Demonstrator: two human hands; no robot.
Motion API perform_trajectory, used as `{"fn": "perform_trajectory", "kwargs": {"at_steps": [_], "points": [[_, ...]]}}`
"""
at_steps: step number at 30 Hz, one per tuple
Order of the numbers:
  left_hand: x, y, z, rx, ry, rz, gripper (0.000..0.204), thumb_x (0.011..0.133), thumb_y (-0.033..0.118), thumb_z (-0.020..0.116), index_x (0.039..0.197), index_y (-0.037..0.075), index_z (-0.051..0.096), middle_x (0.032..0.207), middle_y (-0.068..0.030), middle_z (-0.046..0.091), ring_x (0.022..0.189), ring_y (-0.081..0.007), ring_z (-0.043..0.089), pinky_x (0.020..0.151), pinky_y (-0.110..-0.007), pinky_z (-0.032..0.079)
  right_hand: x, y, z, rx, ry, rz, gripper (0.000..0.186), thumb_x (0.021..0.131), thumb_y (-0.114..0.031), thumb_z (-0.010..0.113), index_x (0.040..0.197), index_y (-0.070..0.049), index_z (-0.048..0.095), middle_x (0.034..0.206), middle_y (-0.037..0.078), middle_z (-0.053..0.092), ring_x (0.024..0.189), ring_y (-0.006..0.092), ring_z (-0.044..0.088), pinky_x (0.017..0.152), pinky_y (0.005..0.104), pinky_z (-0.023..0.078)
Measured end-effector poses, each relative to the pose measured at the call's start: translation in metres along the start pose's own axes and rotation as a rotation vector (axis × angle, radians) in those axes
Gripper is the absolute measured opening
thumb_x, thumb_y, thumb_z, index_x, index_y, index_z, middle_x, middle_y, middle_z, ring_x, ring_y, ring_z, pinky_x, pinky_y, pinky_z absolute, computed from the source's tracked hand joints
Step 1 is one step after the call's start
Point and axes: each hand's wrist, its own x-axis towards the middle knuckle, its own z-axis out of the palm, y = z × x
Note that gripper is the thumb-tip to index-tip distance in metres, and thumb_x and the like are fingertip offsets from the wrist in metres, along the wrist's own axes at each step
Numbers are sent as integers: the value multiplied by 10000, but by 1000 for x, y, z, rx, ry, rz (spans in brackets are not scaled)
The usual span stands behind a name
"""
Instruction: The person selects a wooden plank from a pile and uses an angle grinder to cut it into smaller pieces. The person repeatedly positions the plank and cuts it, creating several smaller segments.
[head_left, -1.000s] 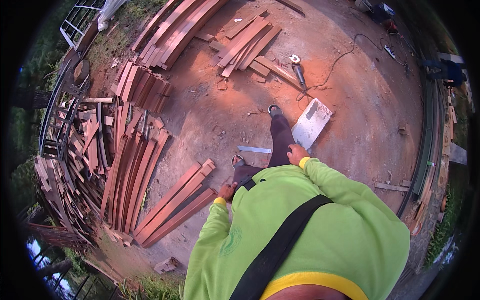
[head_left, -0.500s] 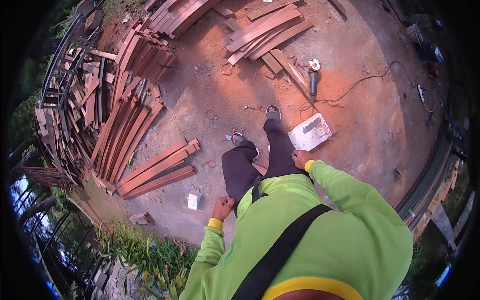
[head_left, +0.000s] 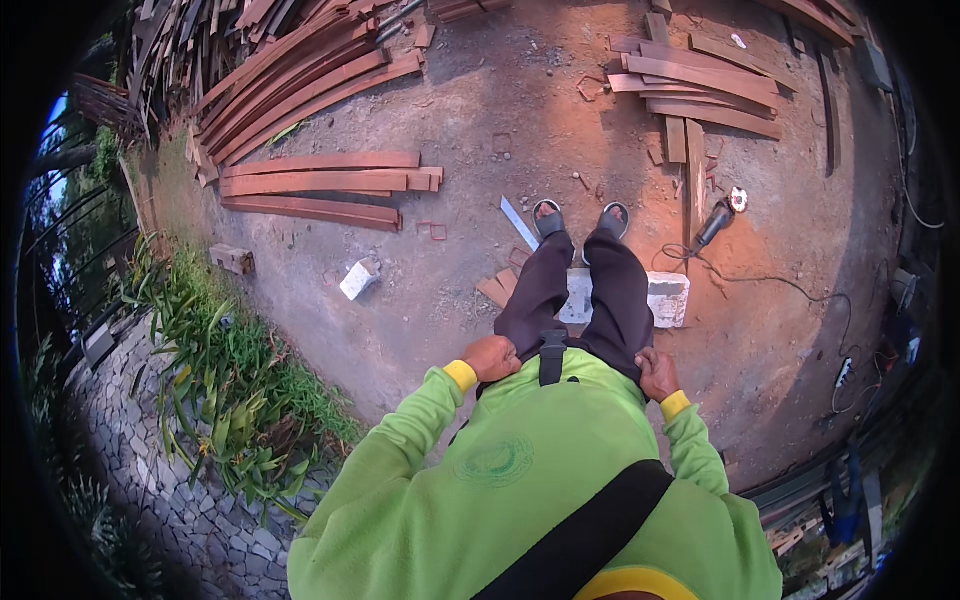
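Note:
My left hand (head_left: 492, 358) is closed at the left hip, its fingers curled against the dark trousers (head_left: 535, 300) and seeming to pinch the cloth. On the other side my right hand (head_left: 657, 374) is closed in the same way on the trouser cloth at the right thigh. Between and behind my legs lies a white block (head_left: 668, 298) with a worn, stained surface. An angle grinder (head_left: 714, 222) rests on the ground ahead to the right, its cord trailing off rightward. Beside my left sandal lies a flat pale metal strip (head_left: 519, 223).
Reddish planks (head_left: 320, 184) lie stacked at the left, with more planks (head_left: 700, 85) ahead to the right. A small white block (head_left: 358, 279) sits left of me. Green plants (head_left: 235, 370) border stone paving (head_left: 180, 480). A power strip (head_left: 844, 372) lies far right.
The view has turned to the right and my body now stands squarer in it. My feet have come side by side, with the white block now behind my legs. Both hands stay at the trousers.

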Motion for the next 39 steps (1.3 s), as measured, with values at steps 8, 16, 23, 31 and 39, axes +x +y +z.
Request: {"fn": "perform_trajectory", "kwargs": {"at_steps": [8, 16, 23, 31, 39], "points": [[31, -40, 68, -199, 229, -116, 253, 791, 263, 650, 714, 31, 586, 692, -197, 599, 666, -391, 596, 620, -483, 453, -1, -4, -18, -110, -167, -84, 41, 859, -55, 606, 855, -15, 607, 790, 202, 631, 767, 409, 619, 691, 468, 490], [123, -47, 99, -175, 780, -109, 294, 791, 161, 684, 1039, 49, 574, 998, -185, 569, 982, -395, 556, 845, -479, 460, 125, 49, -23, -254, -128, -213, 265, 863, -53, 607, 1125, -20, 608, 1072, 209, 621, 1006, 401, 600, 867, 444, 485], [268, -138, 29, -14, 785, -128, 433, 821, 204, 686, 1210, 50, 576, 1064, -189, 606, 1025, -365, 571, 900, -446, 459, 289, 109, -28, -534, 28, -417, 361, 870, -126, 620, 1203, 5, 579, 1253, 179, 545, 1185, 394, 490, 1031, 475, 387], [406, -246, -36, 24, 354, 62, 455, 892, 349, 661, 1218, 41, 582, 990, -234, 652, 930, -365, 652, 814, -437, 509, 465, 158, -30, -584, -168, -487, 359, 916, -138, 592, 1240, 12, 547, 1252, 242, 568, 1196, 425, 520, 1033, 455, 415], [501, -299, -60, 174, 159, 65, 547, 888, 417, 639, 1260, 22, 570, 1125, -237, 653, 1032, -392, 639, 879, -456, 507, 567, 165, 24, -549, -213, -627, 394, 920, -100, 598, 1299, -17, 533, 1297, 246, 552, 1201, 427, 541, 1025, 445, 436]]}}
